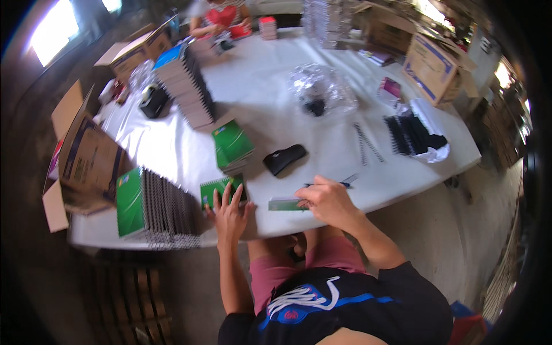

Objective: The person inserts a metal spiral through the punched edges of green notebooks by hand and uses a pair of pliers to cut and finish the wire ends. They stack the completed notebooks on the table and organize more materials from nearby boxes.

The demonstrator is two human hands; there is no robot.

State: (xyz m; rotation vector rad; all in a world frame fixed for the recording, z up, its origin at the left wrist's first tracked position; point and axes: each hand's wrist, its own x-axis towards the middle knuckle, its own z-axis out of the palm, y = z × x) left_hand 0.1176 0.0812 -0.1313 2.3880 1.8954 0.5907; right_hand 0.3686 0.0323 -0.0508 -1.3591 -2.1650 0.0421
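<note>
My left hand (228,211) lies with fingers spread on a small green spiral notebook (208,187) near the table's front edge. Its fingertips press on the cover. To the right, my right hand (330,201) is closed, its fingers pinching the end of a thin green notebook (282,204) seen nearly edge-on. A slim dark tool with a metal tip (348,180) shows just beyond that hand; whether the hand grips it, I cannot tell. Behind my left hand sits a short stack of green notebooks (232,144). A black pouch-like object (285,158) lies between the hands, farther back.
A long row of green spiral notebooks (131,204) stands at left beside an open carton (92,161). Farther back are a tall notebook stack (187,86), a tape dispenser (154,102) and clear plastic (322,89). Black spiral coils (405,135) lie right. Another person (221,17) works across the table.
</note>
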